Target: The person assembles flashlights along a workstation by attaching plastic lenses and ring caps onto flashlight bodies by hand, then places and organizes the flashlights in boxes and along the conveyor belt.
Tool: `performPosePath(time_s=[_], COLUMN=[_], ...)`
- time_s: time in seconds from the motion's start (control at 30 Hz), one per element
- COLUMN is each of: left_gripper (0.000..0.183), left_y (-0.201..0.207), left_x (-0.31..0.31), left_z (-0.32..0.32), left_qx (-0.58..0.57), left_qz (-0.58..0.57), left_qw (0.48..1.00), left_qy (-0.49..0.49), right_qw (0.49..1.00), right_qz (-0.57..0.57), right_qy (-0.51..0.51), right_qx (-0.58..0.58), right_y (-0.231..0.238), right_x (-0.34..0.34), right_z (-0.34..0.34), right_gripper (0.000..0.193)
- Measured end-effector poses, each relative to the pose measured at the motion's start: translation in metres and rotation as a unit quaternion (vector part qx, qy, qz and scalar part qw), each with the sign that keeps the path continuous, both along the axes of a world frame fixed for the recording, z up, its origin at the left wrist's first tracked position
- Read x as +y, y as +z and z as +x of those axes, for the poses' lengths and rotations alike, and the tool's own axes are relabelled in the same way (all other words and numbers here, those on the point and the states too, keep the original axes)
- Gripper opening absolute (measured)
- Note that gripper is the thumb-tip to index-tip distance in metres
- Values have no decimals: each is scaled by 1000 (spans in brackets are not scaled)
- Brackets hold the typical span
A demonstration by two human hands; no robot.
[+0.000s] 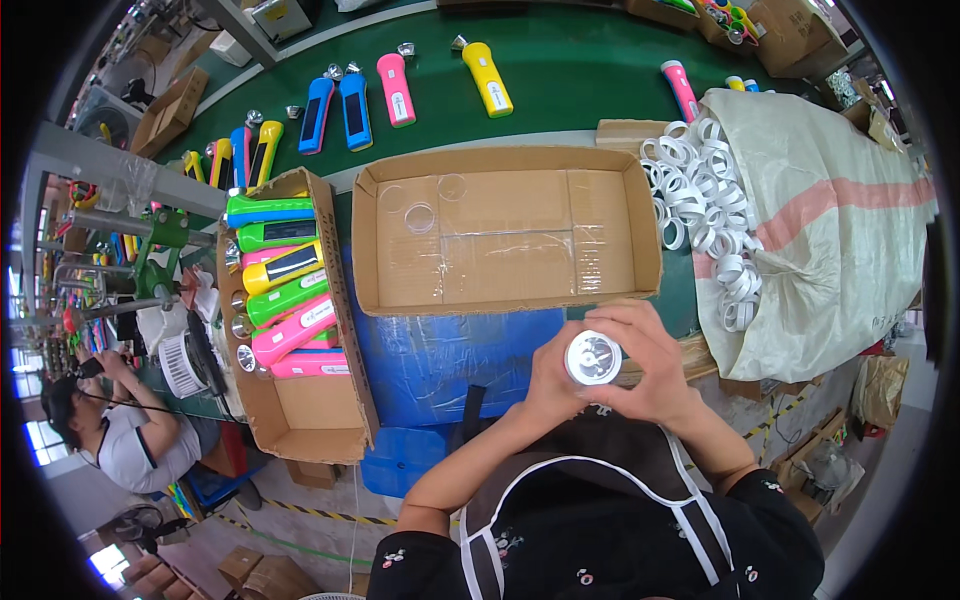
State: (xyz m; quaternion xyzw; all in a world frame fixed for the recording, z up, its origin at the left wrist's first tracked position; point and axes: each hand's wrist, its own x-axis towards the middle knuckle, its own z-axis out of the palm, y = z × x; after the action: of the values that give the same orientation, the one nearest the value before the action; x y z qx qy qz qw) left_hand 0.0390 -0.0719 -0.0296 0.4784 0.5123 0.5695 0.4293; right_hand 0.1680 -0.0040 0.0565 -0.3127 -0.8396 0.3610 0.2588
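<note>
In front of my chest I hold a flashlight point(593, 358), its white-rimmed reflector head facing up. My left hand point(553, 374) is closed round its left side. My right hand point(650, 362) wraps the right side, with fingers and thumb curved about the head. The flashlight's body is hidden under my hands. Just beyond them lies a shallow cardboard box point(505, 268) with three clear round discs, one of them a clear disc point(420, 218) near its left end. White rings point(690, 195) are heaped on a woven sack point(835, 240) to the right.
A carton point(290, 425) of colourful flashlights stands at left. Along the green conveyor belt point(560, 70) lie more flashlights, including a yellow flashlight point(487, 78), with loose reflectors beside some. A metal press point(150, 240) stands far left, and a co-worker point(150, 430) sits beyond the carton.
</note>
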Motion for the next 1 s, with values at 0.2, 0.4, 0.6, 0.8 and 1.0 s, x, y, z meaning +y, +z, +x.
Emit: performPosePath(time_s=[0.2,0.4,0.6,0.8,1.0], left_gripper=[33,32,40,45,45], left_y=[-15,-21,-17,4,28], left_x=[10,12,11,7,13], left_z=[13,19,11,-12,1], left_qx=[23,14,6,-165,63], left_qz=[77,102,66,-158,-179], left_qw=[992,987,998,942,974], left_qy=[94,124,8,-247,-126], right_qw=[987,985,991,865,939], right_qz=[150,158,91,-353,-226], right_qy=[-58,-59,-77,-99,-86], right_qx=[17,34,56,344,244], right_y=[-14,-17,-18,-12,-20], right_x=[-12,-12,-6,27,43], right_z=[-3,-2,7,-2,1], right_gripper=[64,65,62,52,49])
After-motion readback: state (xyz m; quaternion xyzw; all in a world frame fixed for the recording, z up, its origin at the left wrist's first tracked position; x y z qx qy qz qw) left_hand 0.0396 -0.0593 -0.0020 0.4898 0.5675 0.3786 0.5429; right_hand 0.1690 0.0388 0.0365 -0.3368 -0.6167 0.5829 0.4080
